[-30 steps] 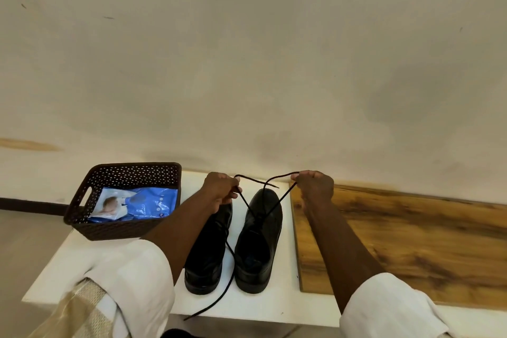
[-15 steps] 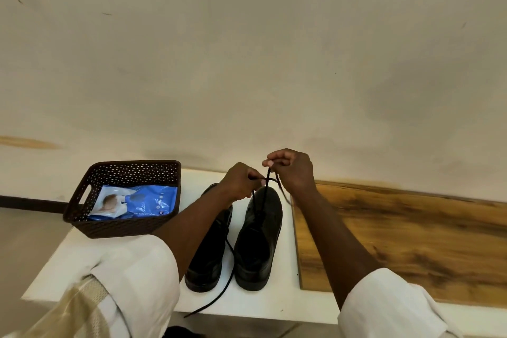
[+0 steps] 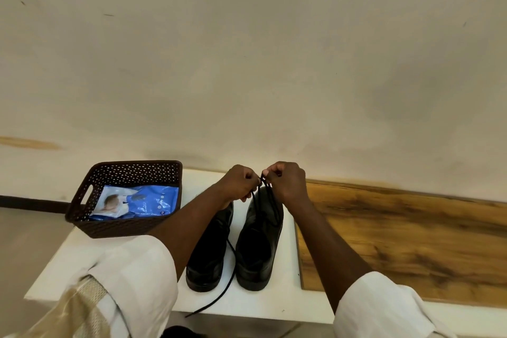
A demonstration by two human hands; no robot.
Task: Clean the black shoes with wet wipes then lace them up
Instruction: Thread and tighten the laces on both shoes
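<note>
At the left stands a dark brown perforated plastic basket (image 3: 129,225) with a handle slot in its side, on the white table top (image 3: 82,252). Inside the basket lies a blue and white flat packet of wet wipes (image 3: 140,202), with a picture printed on its left part.

To the right of the basket, two black leather shoes stand side by side on the table, heels toward the person and toes toward the wall. The left black shoe (image 3: 210,252) is partly hidden by the left forearm, which comes out of a white rolled sleeve (image 3: 137,280). A loose black shoelace (image 3: 223,289) runs down between the two shoes and its end hangs over the near edge of the table. The right black shoe (image 3: 259,244) is just beside the first one, and a thin black lace (image 3: 270,206) rises from its front part up to the hands.

The left hand (image 3: 237,182) is above the toe of the right shoe, with fingers curled and pinching the lace. The right hand (image 3: 286,180) is close beside it, almost touching, and its curled fingers pinch the same lace from the other side.

At the right, a brown wooden board with dark grain (image 3: 406,241) lies flat on the table, just beside the right shoe. Behind everything is a pale cream wall (image 3: 247,63).
</note>
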